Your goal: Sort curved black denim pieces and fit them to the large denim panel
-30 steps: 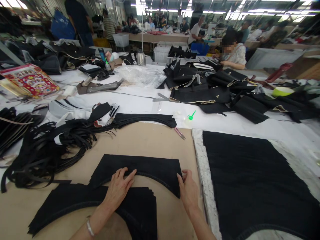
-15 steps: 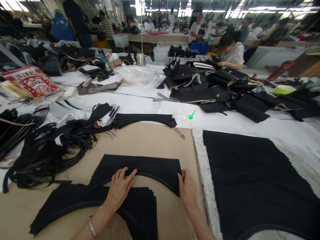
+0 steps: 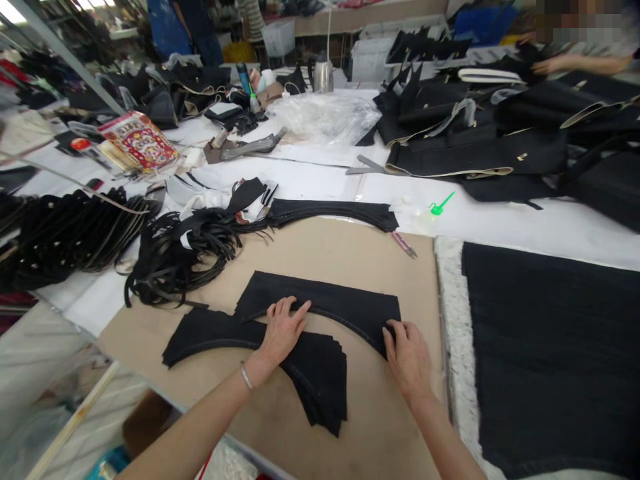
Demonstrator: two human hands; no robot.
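A curved black fabric piece (image 3: 345,307) lies on a brown board (image 3: 325,250). My left hand (image 3: 281,330) rests flat on its inner curved edge, fingers stretched out. My right hand (image 3: 407,357) pinches the piece's right end between thumb and fingers. Just in front lies a stack of similar black curved pieces (image 3: 315,377), partly under my left wrist.
A tangle of black straps (image 3: 175,250) lies left of the board, a large black cloth (image 3: 550,353) on a white mat to the right. A green-tipped glue bottle (image 3: 433,212) and a small pink tool (image 3: 404,244) sit beyond the board. Black bag parts (image 3: 450,133) crowd the far table.
The view has tilted down and shifted right; both hands stay on the curved piece in about the same hold.
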